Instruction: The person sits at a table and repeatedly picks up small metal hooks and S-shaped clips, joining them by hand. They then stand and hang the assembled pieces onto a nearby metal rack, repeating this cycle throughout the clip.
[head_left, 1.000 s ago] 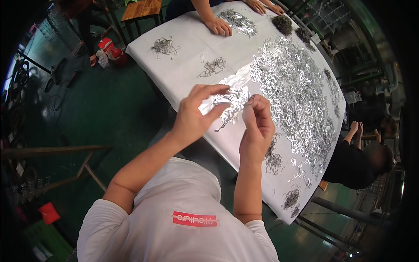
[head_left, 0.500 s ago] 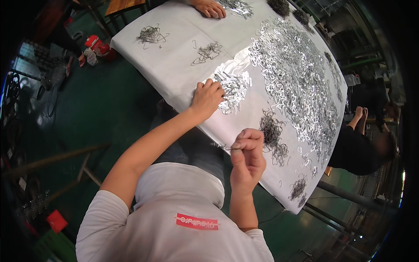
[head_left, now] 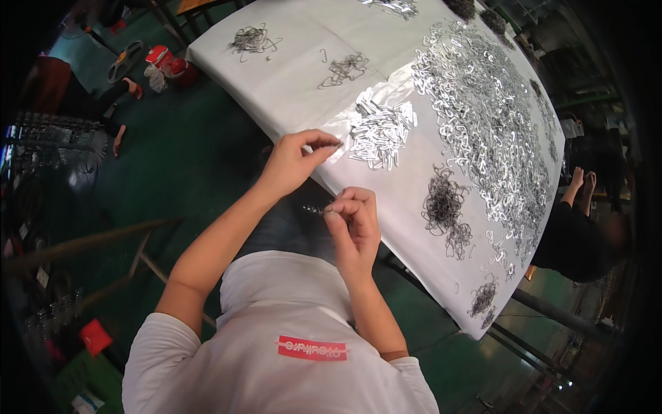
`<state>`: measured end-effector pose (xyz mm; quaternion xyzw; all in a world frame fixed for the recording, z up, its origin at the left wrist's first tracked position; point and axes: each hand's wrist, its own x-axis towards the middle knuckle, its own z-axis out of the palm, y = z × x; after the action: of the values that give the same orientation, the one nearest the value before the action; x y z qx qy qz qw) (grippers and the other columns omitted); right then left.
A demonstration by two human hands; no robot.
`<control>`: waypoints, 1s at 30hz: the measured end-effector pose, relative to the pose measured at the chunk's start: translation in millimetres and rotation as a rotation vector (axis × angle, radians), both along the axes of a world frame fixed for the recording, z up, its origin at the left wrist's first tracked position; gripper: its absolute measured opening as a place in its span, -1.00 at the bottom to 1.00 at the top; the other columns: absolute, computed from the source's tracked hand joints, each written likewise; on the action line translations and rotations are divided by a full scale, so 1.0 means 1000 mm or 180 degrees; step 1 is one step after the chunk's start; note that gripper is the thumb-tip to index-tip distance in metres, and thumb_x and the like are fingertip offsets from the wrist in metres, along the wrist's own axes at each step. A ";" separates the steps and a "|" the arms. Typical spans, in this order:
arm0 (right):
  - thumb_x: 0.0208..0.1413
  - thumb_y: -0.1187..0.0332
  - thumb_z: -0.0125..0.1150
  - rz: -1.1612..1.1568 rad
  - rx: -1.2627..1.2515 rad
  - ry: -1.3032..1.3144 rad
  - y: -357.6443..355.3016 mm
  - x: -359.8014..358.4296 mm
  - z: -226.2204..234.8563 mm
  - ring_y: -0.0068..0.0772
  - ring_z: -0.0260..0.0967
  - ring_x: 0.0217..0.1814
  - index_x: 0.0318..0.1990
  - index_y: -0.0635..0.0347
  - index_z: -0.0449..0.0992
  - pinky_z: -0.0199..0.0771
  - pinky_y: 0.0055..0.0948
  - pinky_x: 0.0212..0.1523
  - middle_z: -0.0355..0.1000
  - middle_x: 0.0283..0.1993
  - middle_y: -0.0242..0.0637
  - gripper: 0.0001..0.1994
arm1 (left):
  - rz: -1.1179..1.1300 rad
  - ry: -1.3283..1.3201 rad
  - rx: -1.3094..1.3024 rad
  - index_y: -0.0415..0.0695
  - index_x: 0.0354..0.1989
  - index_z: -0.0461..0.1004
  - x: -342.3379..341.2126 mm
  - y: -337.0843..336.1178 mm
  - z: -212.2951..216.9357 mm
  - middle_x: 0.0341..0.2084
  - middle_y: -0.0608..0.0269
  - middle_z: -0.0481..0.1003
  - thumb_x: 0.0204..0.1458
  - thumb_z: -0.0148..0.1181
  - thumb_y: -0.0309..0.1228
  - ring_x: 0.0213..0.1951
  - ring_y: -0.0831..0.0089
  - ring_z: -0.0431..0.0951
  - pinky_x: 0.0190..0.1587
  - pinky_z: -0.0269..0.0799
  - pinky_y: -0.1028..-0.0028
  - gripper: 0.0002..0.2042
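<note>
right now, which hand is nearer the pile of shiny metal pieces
Left. The left hand is just left of the pile of shiny metal pieces; the right hand is below it in the picture, farther away.

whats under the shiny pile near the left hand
White table covering shows around the edge of the shiny pile; whatever lies beneath its middle is covered and can't be seen.

On the white cloth point(head_left: 296, 77), the strips point(head_left: 381, 131) are bright silver, the heap point(head_left: 486, 124) at right is mixed silver and grey, and the tangles point(head_left: 445, 205) at far left and near right are dull dark grey. The shirt point(head_left: 289, 303) is white with a red, pale-lettered band point(head_left: 312, 348); the trousers point(head_left: 276, 231) look dark, perhaps blue-grey in the shade. Deep green floor point(head_left: 200, 172), red tub point(head_left: 181, 73) at far left, black top point(head_left: 576, 243) at right.
</note>
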<state>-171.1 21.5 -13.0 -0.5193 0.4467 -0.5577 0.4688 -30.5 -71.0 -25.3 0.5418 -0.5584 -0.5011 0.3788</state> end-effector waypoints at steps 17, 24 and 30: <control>0.02 0.46 0.23 0.0265 -0.0053 0.0953 -0.037 0.017 -0.022 -0.47 0.28 -0.26 -0.30 0.23 0.47 0.31 -0.59 -0.33 0.29 -0.19 -0.29 -0.90 | 0.0419 -0.0182 -0.1262 -0.20 -0.38 0.56 0.030 0.043 0.027 -0.31 0.20 0.55 -0.17 0.31 -0.56 -0.25 0.36 0.51 -0.17 0.41 0.46 -0.86; 0.05 0.47 0.17 0.0305 -0.0430 0.1928 -0.133 -0.007 -0.036 -0.40 0.35 -0.40 -0.28 0.27 0.49 0.33 -0.46 -0.36 0.40 -0.37 -0.25 -0.90 | 0.0566 0.0040 -0.1109 -0.20 -0.41 0.55 0.036 0.047 0.018 -0.35 0.21 0.55 -0.20 0.32 -0.61 -0.27 0.35 0.50 -0.21 0.41 0.45 -0.86; 0.04 0.34 0.20 0.0590 -0.0552 0.3863 -0.252 0.009 -0.049 -0.19 0.44 -0.27 -0.30 0.13 0.50 0.43 -0.26 -0.25 0.40 -0.24 -0.26 -0.89 | 0.0679 0.0024 -0.1102 -0.20 -0.42 0.57 0.038 0.050 0.018 -0.43 0.22 0.57 -0.19 0.32 -0.61 -0.31 0.38 0.52 -0.23 0.42 0.47 -0.87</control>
<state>-161.9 -230.7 -62.1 -0.8167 0.5397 -0.1541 0.1338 7.7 -21.0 -7.7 0.5228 -0.5743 -0.3566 0.5193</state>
